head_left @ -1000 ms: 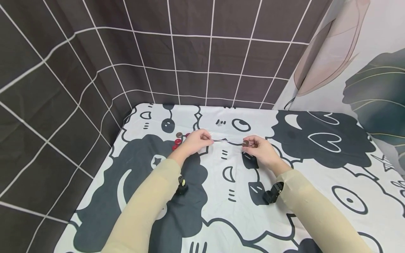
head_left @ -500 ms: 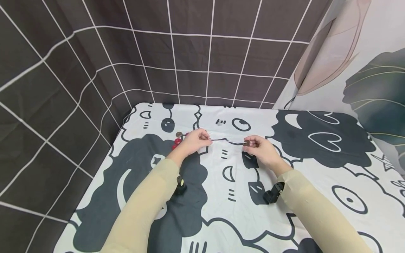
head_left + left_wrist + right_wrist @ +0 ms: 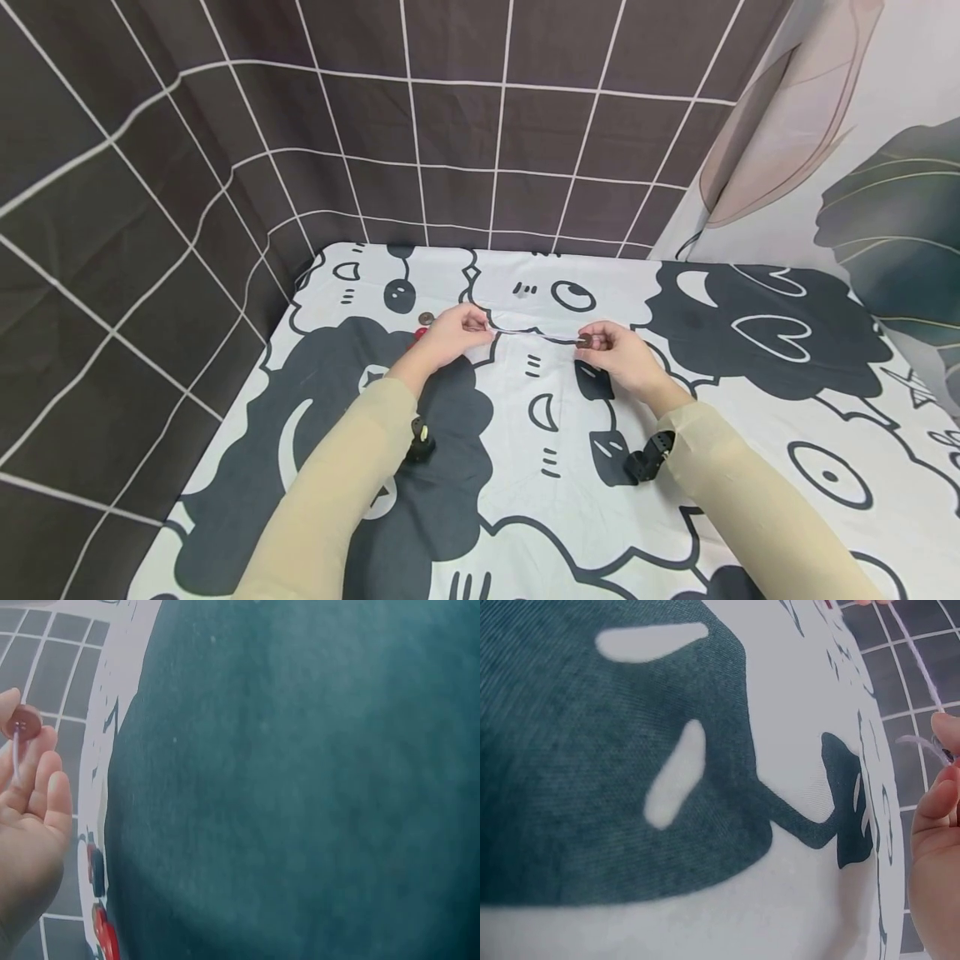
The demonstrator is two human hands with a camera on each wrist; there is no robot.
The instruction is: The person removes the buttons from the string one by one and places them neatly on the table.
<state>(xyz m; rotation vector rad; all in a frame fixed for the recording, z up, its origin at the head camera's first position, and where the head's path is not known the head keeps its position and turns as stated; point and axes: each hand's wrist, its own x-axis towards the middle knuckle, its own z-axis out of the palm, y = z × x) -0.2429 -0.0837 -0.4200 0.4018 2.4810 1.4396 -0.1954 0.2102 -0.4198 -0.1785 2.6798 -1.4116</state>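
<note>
A thin pale cord (image 3: 528, 334) stretches between the hands above the patterned cloth. My left hand (image 3: 452, 336) grips one end; in the left wrist view a reddish-brown button (image 3: 24, 722), with cord through its holes, sits between thumb and fingers. At the other end, my right hand (image 3: 624, 357) pinches a dark brown button (image 3: 583, 341) with thumb and fingertips. The right wrist view shows the cord (image 3: 921, 666) running into that pinch, and a short loose tail (image 3: 919, 742) sticking out beside it.
Loose buttons lie by the left hand: a brown one (image 3: 426, 318) and a red one (image 3: 421, 332), partly covered by the hand. The cloth (image 3: 585, 533) has a black-and-white cartoon print. A dark grid-patterned curtain (image 3: 450, 125) hangs behind and at left.
My left hand has shifted slightly left, so more cord shows between the hands and more of the red buttons is covered. The right hand has stayed in place.
</note>
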